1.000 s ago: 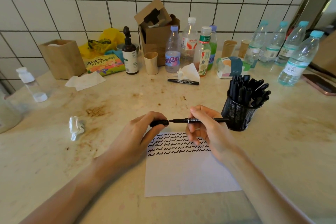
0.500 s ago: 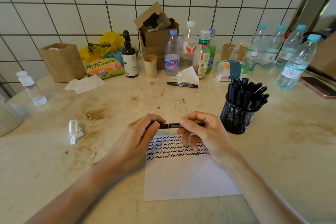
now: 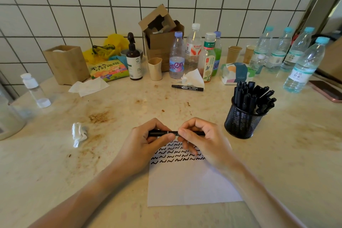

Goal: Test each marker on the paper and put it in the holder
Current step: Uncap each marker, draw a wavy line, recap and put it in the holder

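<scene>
Both hands held one slim black marker (image 3: pixel 174 133) level above the top edge of the white paper sheet (image 3: pixel 188 183): the left hand (image 3: pixel 146 144) gripped its cap end, the right hand (image 3: pixel 201 140) had its fingers curled round the barrel. Rows of black squiggles covered the sheet's upper part. The round black mesh holder (image 3: pixel 240 122), at two o'clock, was crowded with markers. One loose black marker (image 3: pixel 187 88) lay at twelve o'clock on the stained tabletop (image 3: pixel 296 153), apparently untested, so the task looked nearly finished.

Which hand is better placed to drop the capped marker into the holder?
Right. The right hand grips the marker at the end nearer the holder; the left hand is farther away.
</scene>
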